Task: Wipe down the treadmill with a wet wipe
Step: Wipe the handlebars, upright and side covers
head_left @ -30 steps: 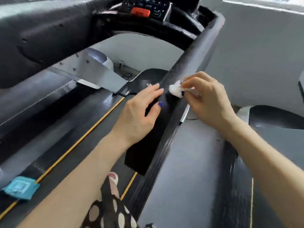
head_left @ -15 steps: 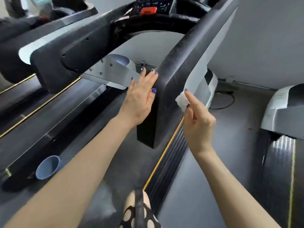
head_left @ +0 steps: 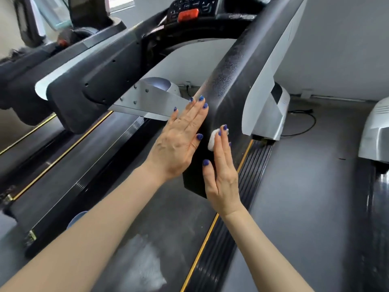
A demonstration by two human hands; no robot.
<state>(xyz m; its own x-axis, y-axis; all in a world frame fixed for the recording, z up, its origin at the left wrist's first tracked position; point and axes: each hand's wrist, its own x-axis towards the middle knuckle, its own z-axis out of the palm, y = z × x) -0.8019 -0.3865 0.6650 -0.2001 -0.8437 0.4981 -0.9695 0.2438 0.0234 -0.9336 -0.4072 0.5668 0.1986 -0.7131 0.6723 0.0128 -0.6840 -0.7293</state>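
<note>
The treadmill's black right handrail arm [head_left: 235, 81] slopes down from the console [head_left: 189, 9] toward me and ends in a blunt black tip. My left hand [head_left: 181, 140] lies flat with straight fingers against the arm's inner side. My right hand [head_left: 221, 171] presses a small bunched white wet wipe [head_left: 211, 140] onto the arm's black end face with straight fingers. The wipe shows only at the fingertips. The running belt [head_left: 164, 218] lies below both hands.
The left handrail arm [head_left: 88, 85] with a grey metal bracket [head_left: 151, 100] crosses at the left. A yellow-edged ribbed side rail [head_left: 231, 228] runs at the right. A second treadmill [head_left: 374, 140] stands far right. A cable [head_left: 303, 121] lies on the grey floor. A blue cup [head_left: 76, 218] peeks past my left forearm.
My view has risen and turned toward the console. My right hand moved the wipe from the arm's outer edge onto its end face, the fingers flattening. My left hand stays flat on the inner side.
</note>
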